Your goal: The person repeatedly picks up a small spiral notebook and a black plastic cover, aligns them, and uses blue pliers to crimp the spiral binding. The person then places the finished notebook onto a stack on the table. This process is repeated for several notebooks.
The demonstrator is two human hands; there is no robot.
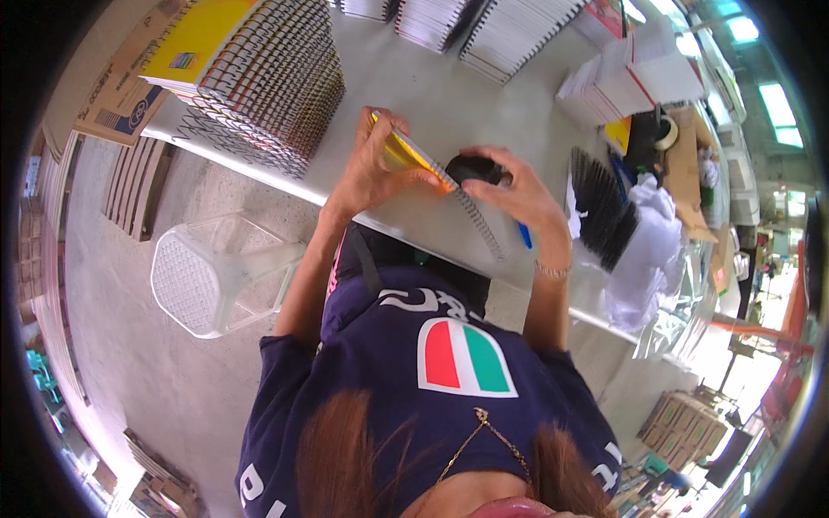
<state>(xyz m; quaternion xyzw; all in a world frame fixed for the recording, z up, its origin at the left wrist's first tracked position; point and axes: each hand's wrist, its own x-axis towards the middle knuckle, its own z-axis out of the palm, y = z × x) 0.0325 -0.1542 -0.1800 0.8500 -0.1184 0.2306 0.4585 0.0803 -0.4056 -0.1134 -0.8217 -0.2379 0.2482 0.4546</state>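
Note:
My left hand (378, 164) grips a thin yellow notebook (413, 157), tilted up on its edge above the table. A spiral wire coil (480, 223) runs along the notebook's edge, and its loose end trails toward my body. My right hand (516, 192) is curled at the notebook's lower corner, with the thumb tip against the coil. Behind those fingers sits a dark rounded object (473, 169), partly hidden, whose kind I cannot make out. A blue pen-like item (525, 235) lies beside my right wrist.
Spiral notebooks (275, 82) are stacked high at the left, loose coils (226, 142) below them. More bound books (518, 34) stand at the back. At the right are a pile of black coils (596, 207), crumpled white plastic (643, 250) and a tape roll (666, 132). A white stool (194, 276) stands left.

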